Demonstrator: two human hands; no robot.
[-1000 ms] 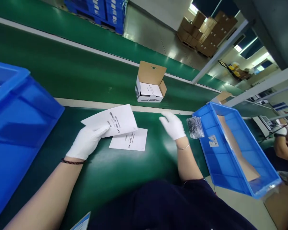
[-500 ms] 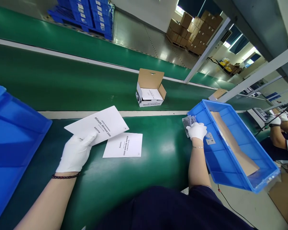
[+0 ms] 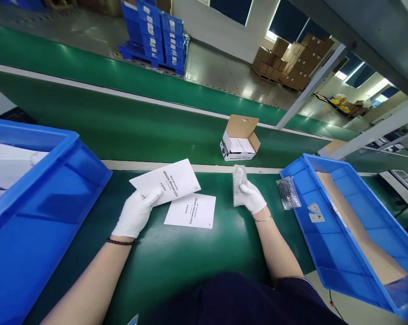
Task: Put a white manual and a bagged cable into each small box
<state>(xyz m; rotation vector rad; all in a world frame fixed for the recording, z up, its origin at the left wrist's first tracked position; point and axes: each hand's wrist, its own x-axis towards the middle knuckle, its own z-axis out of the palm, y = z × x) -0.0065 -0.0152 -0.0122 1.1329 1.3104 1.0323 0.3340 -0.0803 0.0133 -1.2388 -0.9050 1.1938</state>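
My left hand [image 3: 136,212], in a white glove, pinches a white booklet [image 3: 170,179] printed "Minute Stream 1000" above the green table. A second such booklet [image 3: 191,211] lies flat just to its right. My right hand [image 3: 253,197], also gloved, is closed on a small bubble-wrap packet [image 3: 238,178] held upright. Beyond it an open cardboard box [image 3: 239,145] with a white sheet inside sits on the conveyor belt. Another bubble-wrap packet [image 3: 288,192] rests against the left wall of the blue bin [image 3: 329,234] at my right.
A large blue bin [image 3: 37,212] holding white paper stands at my left. The green conveyor belt [image 3: 105,122] runs across behind the table. Stacked blue crates [image 3: 156,34] and brown cartons [image 3: 288,61] stand on the floor beyond.
My right hand went to the blue bin at the right, took a bubble-wrap packet there, and brought it back toward the booklets. The left hand kept hold of its booklet.
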